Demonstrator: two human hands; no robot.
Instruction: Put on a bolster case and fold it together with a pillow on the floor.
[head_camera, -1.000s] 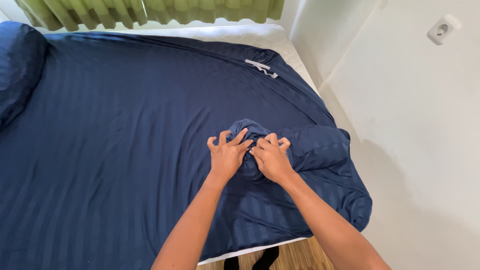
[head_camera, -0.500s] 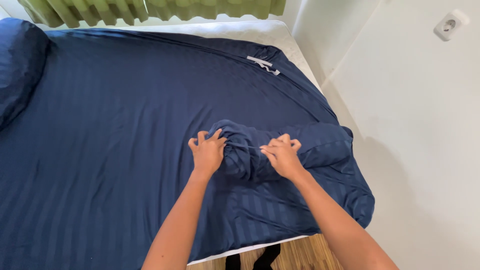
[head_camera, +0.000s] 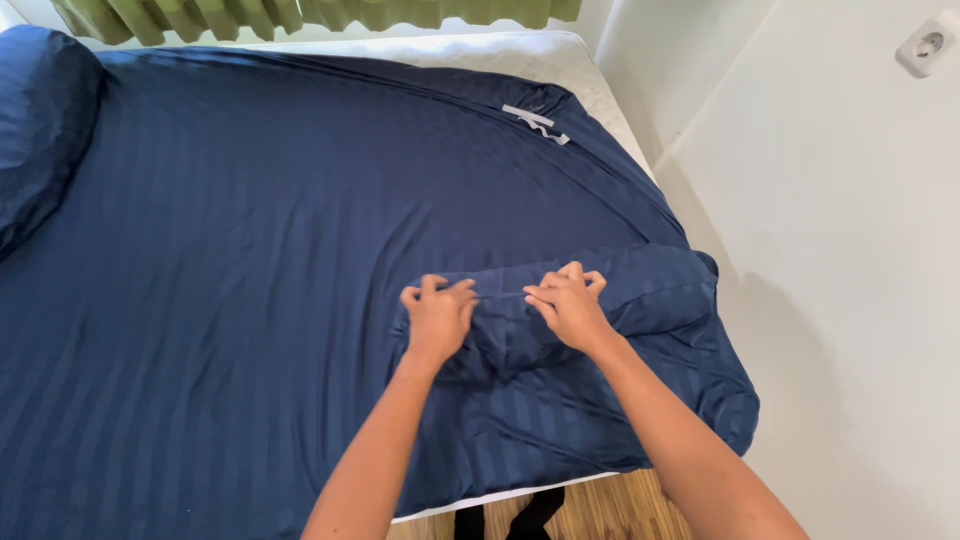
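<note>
Near the bed's (head_camera: 250, 250) foot corner, lay a bunched cover fold (head_camera: 560, 300), long axis left-to-right. Pinched at its top edge by left hand (head_camera: 437, 318) and right hand (head_camera: 570, 305), fingers closed on fabric, equally near.

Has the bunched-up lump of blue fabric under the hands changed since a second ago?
Yes. The bunched fabric has been flattened and drawn sideways between the left hand and right hand, spreading leftward, away from the white wall.

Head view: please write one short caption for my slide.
Left hand and right hand pinch a bunched fold of dark blue striped bed cover near the bed's corner, beside a white wall.
</note>
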